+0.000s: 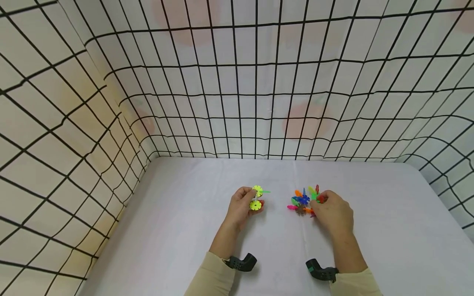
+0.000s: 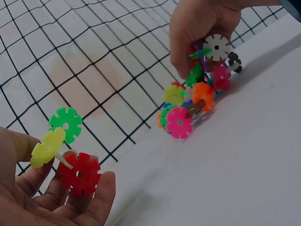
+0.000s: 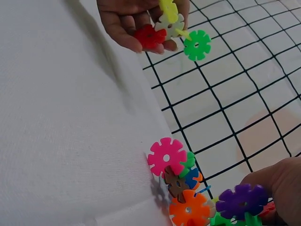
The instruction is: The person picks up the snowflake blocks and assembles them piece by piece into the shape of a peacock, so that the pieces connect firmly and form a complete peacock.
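Observation:
My left hand holds a small cluster of notched plastic discs above the table, its thumb on top. In the left wrist view it includes a yellow disc, a green disc and a red disc; a whitish disc shows in the right wrist view. My right hand grips the right end of a larger multicoloured disc cluster. A pink disc, an orange disc and a purple disc belong to it. Part of that cluster is hidden behind the fingers.
A white cloth-covered table lies under both hands. Black wire mesh stands along the back and both sides, with pale cloth behind it. Dark wrist-camera mounts sit at both sleeve cuffs.

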